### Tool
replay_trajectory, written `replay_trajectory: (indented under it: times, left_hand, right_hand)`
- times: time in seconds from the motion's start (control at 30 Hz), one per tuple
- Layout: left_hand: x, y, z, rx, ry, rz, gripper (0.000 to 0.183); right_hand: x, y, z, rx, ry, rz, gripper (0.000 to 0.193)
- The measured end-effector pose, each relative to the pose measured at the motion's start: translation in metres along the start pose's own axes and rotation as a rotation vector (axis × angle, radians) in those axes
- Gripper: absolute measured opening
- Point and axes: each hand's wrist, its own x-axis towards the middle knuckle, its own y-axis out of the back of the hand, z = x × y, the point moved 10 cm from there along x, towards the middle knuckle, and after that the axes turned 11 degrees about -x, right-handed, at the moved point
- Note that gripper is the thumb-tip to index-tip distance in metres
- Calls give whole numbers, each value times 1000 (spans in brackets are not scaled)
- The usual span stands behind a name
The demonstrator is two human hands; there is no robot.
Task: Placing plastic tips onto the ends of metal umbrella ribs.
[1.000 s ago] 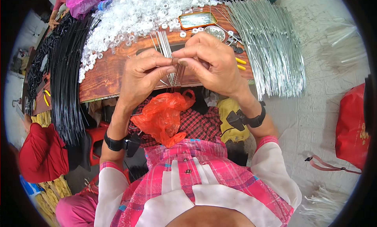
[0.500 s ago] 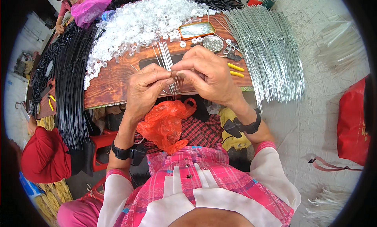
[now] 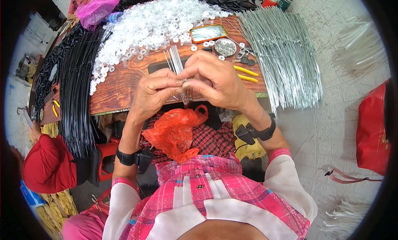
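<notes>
Left hand [image 3: 151,92] and right hand [image 3: 224,81] now slightly lower than half second ago, thin metal rods [image 3: 176,60] down with them. Both hands pinch rods between thumb and forefinger, tips meeting; exact contact partly hidden. Best keep pinch snug but light, rods parallel, one hand steadying while other adjusts. Rods stick out both sides of grip: upper ends spread toward dark pad [image 3: 156,67] on wooden table [image 3: 118,95], lower ends point toward red plastic bag [image 3: 174,134].
</notes>
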Motion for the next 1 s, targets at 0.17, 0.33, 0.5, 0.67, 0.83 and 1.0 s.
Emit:
replay_trajectory:
  times: [0.17,0.33,0.5,0.67,0.83,1.0]
  left_hand:
    - [-1,-10,-3,-51,1,10,19]
    - [-21,-40,-39,-23,114,-39,29]
    - [-26,-52,-69,-144,235,-50,22]
    - [-27,-47,-65,-66,209,-91,22]
    - [-30,-48,-78,-152,167,-138,22]
    - [-34,-41,-87,64,220,-139,39]
  right_hand:
    - [1,-7,-7,-9,21,-39,14]
    - [1,-5,-9,-64,7,-28,17]
    - [1,-6,-9,-29,-13,-63,27]
    - [-21,-8,33,262,-324,-150,70]
    - [-67,-42,61,360,-476,-355,56]
    - [-56,-64,46,214,-327,-262,22]
